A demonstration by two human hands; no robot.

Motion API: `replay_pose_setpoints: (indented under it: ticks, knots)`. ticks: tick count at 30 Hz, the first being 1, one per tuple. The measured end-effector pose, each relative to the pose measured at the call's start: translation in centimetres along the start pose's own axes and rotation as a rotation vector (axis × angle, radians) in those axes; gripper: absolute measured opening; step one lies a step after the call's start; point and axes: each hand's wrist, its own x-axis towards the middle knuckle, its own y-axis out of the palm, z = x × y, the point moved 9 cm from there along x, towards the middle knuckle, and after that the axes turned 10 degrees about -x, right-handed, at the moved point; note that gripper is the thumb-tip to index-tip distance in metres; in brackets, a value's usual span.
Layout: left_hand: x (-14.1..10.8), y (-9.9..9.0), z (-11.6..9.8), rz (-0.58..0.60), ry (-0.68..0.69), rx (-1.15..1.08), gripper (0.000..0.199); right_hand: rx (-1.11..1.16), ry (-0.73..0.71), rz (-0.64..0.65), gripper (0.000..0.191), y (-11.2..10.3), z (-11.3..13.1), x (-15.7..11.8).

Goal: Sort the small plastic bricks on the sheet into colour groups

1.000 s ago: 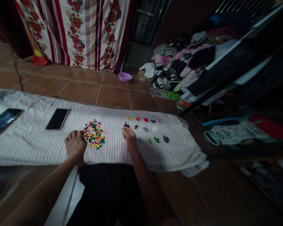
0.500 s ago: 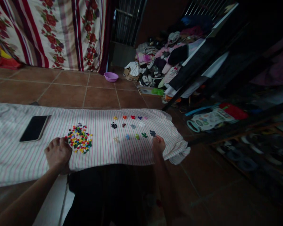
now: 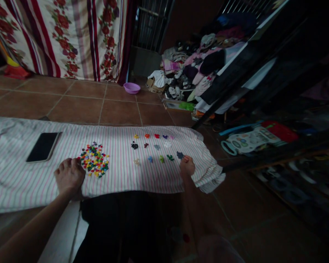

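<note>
My right hand (image 3: 188,166) has its fingertips pinched together at the edge of a small dark grey pile of pieces (image 3: 180,155). Whatever is between those fingertips is too small to make out. Palm down on the striped cloth (image 3: 120,179), my left hand (image 3: 69,176) lies with its fingers spread, beside a mixed heap of small coloured pieces (image 3: 94,160). Between the hands, little single-colour piles stand in rows, among them a black pile (image 3: 134,145), a red pile (image 3: 157,136), a white pile (image 3: 167,145), a blue pile (image 3: 150,159) and a dark green pile (image 3: 170,157).
A phone (image 3: 43,147) lies on the cloth left of the heap. Beyond, a purple basin (image 3: 132,88) sits on the tiled floor near a heap of clothes (image 3: 192,69). A dark metal post (image 3: 208,115) rises past the cloth's right end.
The whole view has shifted slightly, so everything sits a little farther right. My right hand stays at the dark grey pile and my left hand stays beside the mixed heap.
</note>
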Motion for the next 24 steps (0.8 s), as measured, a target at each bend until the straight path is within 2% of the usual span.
replay_pose_setpoints:
  ticks: [7,19,21,24]
  knots:
    - [-0.1,0.2,0.2,-0.032,0.019,0.004,0.033,0.129,-0.044,-0.035,0.042,-0.2,-0.1,-0.1]
    - [0.0,0.8,1.2,-0.089,0.001,-0.072,0.030,0.076,0.008,-0.043,0.048,-0.9,0.4,-0.6]
    - [-0.1,0.3,1.4,-0.140,-0.006,-0.130,0.033,0.144,0.010,-0.043,0.045,-0.9,0.3,-0.3]
    - [-0.2,-0.2,1.6,-0.162,-0.005,-0.214,0.034,0.386,-0.023,-0.045,0.041,-1.7,0.5,0.1]
